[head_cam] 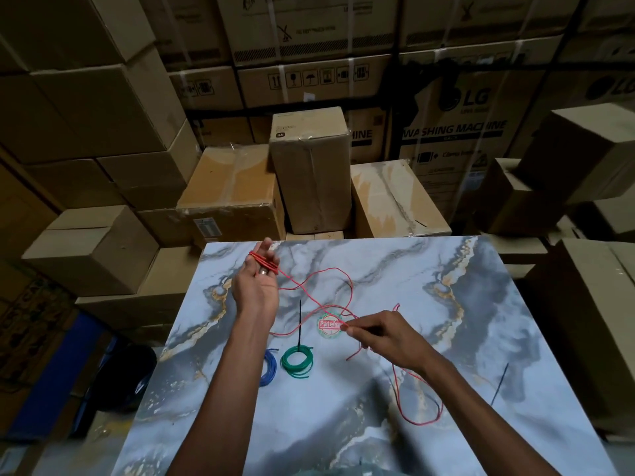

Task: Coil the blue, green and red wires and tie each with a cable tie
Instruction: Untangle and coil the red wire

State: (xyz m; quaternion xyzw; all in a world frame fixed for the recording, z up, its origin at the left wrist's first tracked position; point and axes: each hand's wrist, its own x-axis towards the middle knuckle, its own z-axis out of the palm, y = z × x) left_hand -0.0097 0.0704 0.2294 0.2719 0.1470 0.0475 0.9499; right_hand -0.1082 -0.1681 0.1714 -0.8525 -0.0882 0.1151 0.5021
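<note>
The red wire (338,280) is wound in a few turns around the fingers of my left hand (257,282), raised over the table's far left. My right hand (379,334) pinches the same red wire near the table's middle; the slack loops across the table and trails off toward the right front. A green coil (297,361) lies flat with a black cable tie (300,326) sticking up from it. A blue coil (269,368) lies just left of it, partly hidden by my left forearm. A loose black cable tie (500,384) lies at the right.
The marble-patterned table (446,304) has a round red and green sticker (328,325) at its middle. Stacked cardboard boxes (309,170) wall in the far side and both flanks. A dark bag (127,376) sits on the floor to the left.
</note>
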